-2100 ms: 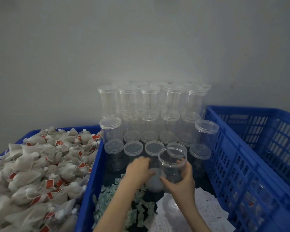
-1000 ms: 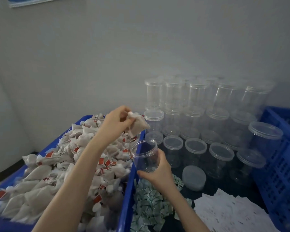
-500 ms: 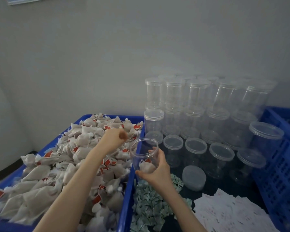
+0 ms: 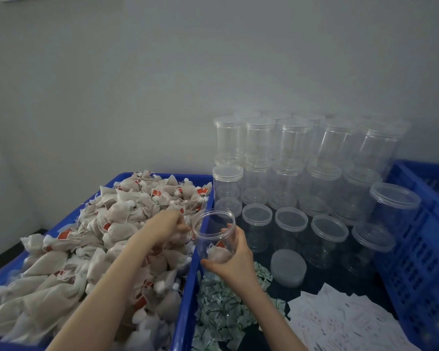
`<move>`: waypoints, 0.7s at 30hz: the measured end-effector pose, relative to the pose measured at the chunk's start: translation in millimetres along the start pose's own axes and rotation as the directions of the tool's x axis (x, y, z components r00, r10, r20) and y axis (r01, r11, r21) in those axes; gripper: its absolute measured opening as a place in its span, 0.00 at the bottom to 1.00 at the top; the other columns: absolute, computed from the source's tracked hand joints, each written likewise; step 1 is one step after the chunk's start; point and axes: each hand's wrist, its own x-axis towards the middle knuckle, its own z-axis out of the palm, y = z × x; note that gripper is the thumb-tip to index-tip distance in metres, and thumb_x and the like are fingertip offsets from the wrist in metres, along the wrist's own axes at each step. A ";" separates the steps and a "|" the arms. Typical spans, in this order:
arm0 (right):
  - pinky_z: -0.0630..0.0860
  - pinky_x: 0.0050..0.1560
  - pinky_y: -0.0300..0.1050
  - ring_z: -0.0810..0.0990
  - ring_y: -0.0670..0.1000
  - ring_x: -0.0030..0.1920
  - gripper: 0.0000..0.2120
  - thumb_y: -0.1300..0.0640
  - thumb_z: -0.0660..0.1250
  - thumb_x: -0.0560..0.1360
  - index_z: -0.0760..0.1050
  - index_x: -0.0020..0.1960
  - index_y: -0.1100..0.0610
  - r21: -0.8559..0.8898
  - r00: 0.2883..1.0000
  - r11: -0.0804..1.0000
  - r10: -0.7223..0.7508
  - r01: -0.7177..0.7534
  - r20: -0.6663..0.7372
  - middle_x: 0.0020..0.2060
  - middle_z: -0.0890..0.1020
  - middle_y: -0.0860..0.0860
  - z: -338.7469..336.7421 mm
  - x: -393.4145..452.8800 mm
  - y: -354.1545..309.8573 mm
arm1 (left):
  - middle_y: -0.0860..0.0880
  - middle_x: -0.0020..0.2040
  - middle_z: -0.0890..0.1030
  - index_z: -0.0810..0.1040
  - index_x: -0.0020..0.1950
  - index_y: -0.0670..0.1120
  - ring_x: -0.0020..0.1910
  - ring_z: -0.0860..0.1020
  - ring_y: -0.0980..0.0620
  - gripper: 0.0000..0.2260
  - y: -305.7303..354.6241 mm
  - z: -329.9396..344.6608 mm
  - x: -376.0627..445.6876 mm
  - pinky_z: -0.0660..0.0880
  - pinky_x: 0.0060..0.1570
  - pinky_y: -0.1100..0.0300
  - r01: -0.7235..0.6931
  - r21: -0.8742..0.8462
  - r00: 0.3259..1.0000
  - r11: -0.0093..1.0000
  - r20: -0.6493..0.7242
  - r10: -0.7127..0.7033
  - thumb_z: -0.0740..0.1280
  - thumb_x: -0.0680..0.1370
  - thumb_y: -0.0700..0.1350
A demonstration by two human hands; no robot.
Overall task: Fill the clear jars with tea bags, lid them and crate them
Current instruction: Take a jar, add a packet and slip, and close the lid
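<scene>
Barely started: right hand (image 4: 235,259) grips an open jar (image 4: 214,236) at six o'clock, one tea bag (image 4: 217,252) inside; left hand (image 4: 166,225) pinches among the bags (image 4: 99,239) at nine. Lidding, crating remain.

Tea bags (image 4: 117,224) left of jars (image 4: 289,173) (stacked).

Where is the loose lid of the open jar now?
In the head view, the loose lid lies flat right of centre, just right of the right hand holding the open jar, in front of the lidded jars.
</scene>
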 end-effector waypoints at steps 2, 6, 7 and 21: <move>0.73 0.55 0.26 0.74 0.32 0.62 0.41 0.58 0.84 0.60 0.67 0.65 0.40 0.000 1.000 1.000 0.013 -0.013 0.011 0.64 0.77 0.39 0.5 -0.4 0.3 | 0.53 0.37 0.78 0.74 0.40 0.49 0.32 0.74 0.57 0.09 1.6 -17.4 -8.0 0.68 0.33 0.68 -0.040 -0.161 0.994 0.986 -0.104 0.023 0.64 0.80 0.48; 0.73 0.54 0.25 0.74 0.30 0.61 0.40 0.57 0.84 0.60 0.67 0.64 0.38 -0.011 1.000 1.000 0.017 -0.016 0.018 0.63 0.76 0.38 1.7 -0.8 -0.4 | 0.51 0.34 0.78 0.75 0.39 0.50 0.30 0.73 0.55 0.09 16.9 -49.6 -22.7 0.72 0.33 0.64 -0.167 -0.331 0.916 0.929 -0.401 0.021 0.64 0.79 0.49; 0.72 0.53 0.25 0.73 0.29 0.60 0.40 0.57 0.84 0.60 0.67 0.63 0.38 -0.013 1.000 1.000 0.018 -0.018 0.018 0.63 0.76 0.38 1.7 -0.6 -0.5 | 0.51 0.35 0.79 0.76 0.40 0.50 0.30 0.73 0.56 0.08 22.8 -57.6 -26.7 0.73 0.33 0.64 -0.222 -0.396 0.890 0.891 -0.456 0.019 0.65 0.79 0.48; 0.73 0.56 0.27 0.75 0.36 0.63 0.38 0.58 0.83 0.60 0.68 0.63 0.40 -0.011 1.000 1.000 0.004 -0.004 -0.004 0.60 0.78 0.37 2.5 -1.7 -4.2 | 0.51 0.38 0.82 0.77 0.43 0.48 0.34 0.79 0.59 0.05 73.9 -61.7 -46.9 0.77 0.36 0.65 -0.383 -0.618 0.888 0.687 -0.450 0.091 0.66 0.79 0.44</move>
